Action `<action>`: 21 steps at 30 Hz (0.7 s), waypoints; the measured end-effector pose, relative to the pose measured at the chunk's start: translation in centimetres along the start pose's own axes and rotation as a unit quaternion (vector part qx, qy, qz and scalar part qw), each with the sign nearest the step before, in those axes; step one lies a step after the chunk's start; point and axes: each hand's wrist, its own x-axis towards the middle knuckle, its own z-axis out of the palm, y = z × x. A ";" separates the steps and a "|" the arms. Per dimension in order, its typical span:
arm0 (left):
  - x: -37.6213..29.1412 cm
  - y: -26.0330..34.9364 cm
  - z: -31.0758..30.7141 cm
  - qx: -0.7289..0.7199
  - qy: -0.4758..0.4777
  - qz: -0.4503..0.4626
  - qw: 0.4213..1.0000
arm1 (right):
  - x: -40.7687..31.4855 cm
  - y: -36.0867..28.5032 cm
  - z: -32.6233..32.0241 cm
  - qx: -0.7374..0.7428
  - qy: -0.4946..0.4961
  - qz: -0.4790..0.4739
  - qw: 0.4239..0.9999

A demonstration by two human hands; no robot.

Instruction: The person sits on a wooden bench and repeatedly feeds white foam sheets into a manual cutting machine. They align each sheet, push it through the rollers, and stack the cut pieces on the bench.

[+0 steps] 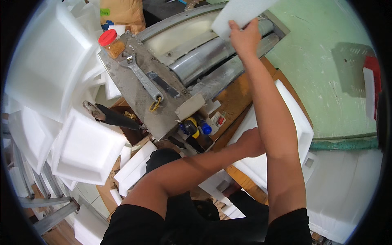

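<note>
My right hand (246, 38) grips a flat white foam sheet (235, 18) by its near edge, thumb and fingers spread along it. The sheet is over the far end of two metal rollers (205, 62) set in a machine. Partly behind my right forearm, my left hand (251, 142) is at a white foam piece (289, 122) on the wooden board (240, 95). Its fingers are hidden, so whether it holds the foam cannot be told.
On the machine's metal plate (137, 101) lie an adjustable wrench (142, 76), a dark flat bar (163, 84) and a red-lidded jar (111, 44). A small box holds a yellow-and-black tool (192, 127). White foam trays (88, 147) are piled left; a green surface (312, 61) spans the right.
</note>
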 end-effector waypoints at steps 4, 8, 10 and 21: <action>2.3 -2.2 1.6 -0.040 0.086 0.034 0.995 | -1.4 -1.1 -0.3 0.306 -0.058 0.105 0.944; 5.1 -4.6 2.1 -0.214 0.158 0.001 0.964 | -5.2 -2.6 -7.6 0.547 -0.149 0.203 0.798; 5.7 -3.2 1.1 -0.388 0.125 -0.072 0.910 | -7.5 -1.0 -12.1 0.620 -0.162 0.232 0.731; 4.0 1.9 -3.1 -0.720 0.044 -0.128 0.681 | -31.9 -0.4 -25.2 0.817 -0.097 0.301 0.483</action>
